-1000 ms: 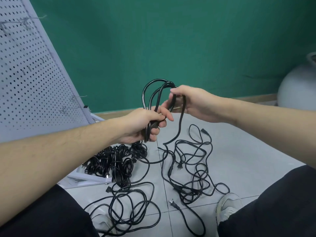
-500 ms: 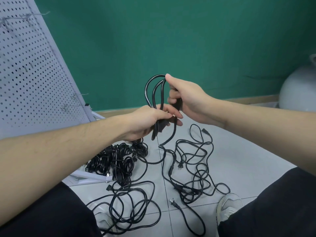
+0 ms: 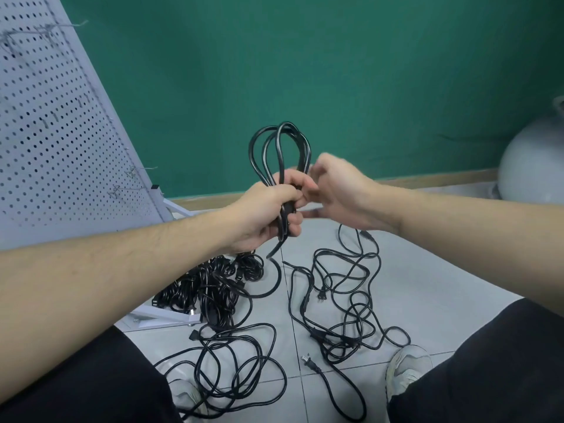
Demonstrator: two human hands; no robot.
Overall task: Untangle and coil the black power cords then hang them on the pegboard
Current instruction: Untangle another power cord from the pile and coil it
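Since a moment back the right hand (image 3: pixel 338 190) has dropped off the top of the loops and come down beside the left fist, and there's one more loop standing up now, so three-ish instead of two. Left hand (image 3: pixel 268 212) is wrapped tight around the neck of the coil (image 3: pixel 279 154), loops pointing straight up, long axis vertical, loose tail hanging below the fist toward the floor. Right hand's blurry, fingers right up against the bundle; honestly can't tell if it's pinching the cord or just touching it. The tail runs down and slightly right, so the right hand looks best placed to gather the next length. Pegboard (image 3: pixel 58 132) leans off to the left, nearer the left arm, with a few wire hooks (image 3: pixel 134 171) and nothing hung yet. Count-wise: one coil in hand, one bundled heap (image 3: pixel 210 288) by the board's foot, two loose tangles (image 3: pixel 341 303) on the tiles. Lots left, I'd say.
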